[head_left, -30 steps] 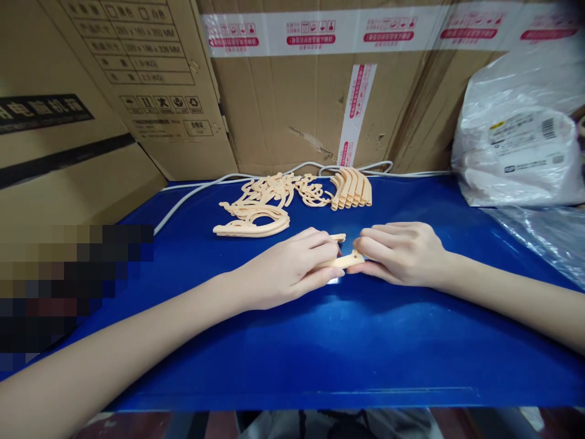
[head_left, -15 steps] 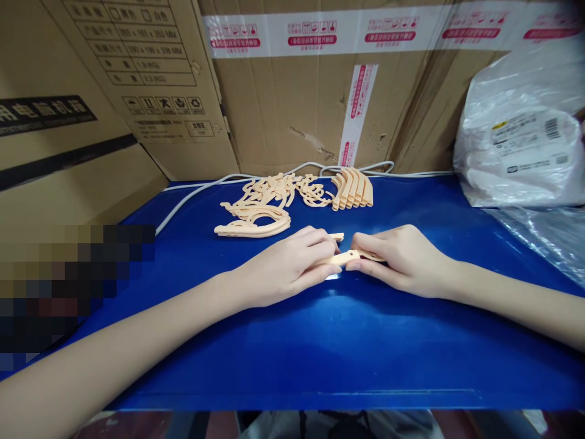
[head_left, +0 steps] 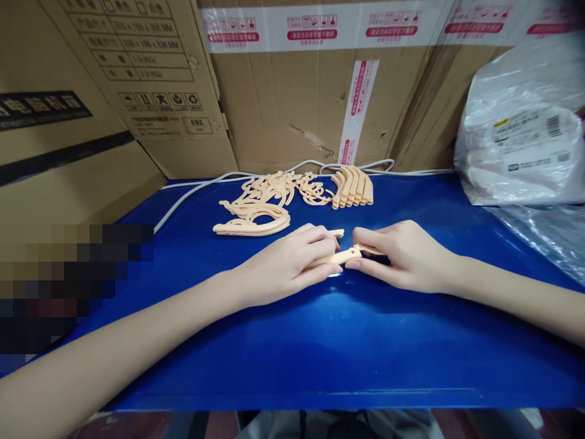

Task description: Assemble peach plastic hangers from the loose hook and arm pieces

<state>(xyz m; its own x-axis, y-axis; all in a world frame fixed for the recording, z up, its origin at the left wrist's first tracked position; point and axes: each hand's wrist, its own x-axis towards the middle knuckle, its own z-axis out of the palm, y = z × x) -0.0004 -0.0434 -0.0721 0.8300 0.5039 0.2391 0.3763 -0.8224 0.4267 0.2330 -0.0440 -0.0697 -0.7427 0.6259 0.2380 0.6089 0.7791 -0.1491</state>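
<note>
Over the middle of the blue table, my left hand [head_left: 292, 268] is closed around a beige plastic hanger arm [head_left: 346, 256] with a round hole near its end. Another beige end [head_left: 337, 233] sticks out past its fingers; what it belongs to is hidden. Opposite it, my right hand [head_left: 402, 259] pinches a thin beige hanger part [head_left: 371, 249] between thumb and fingers. The two parts meet at the holed end, and the right thumb touches there. Most of both parts is covered by the fingers.
Behind the hands lie a tangled pile of beige hook-shaped parts [head_left: 269, 190], a stack of curved pieces [head_left: 253, 227] and a neat row of hanger arms [head_left: 354, 188]. A white cable [head_left: 183, 207] runs along the back. Cardboard boxes [head_left: 292, 103] and a plastic-wrapped package [head_left: 525, 140] border the table [head_left: 292, 353].
The holed end of the hanger arm has tilted up slightly, and my right hand has risen a little. Both hands keep their hold.
</note>
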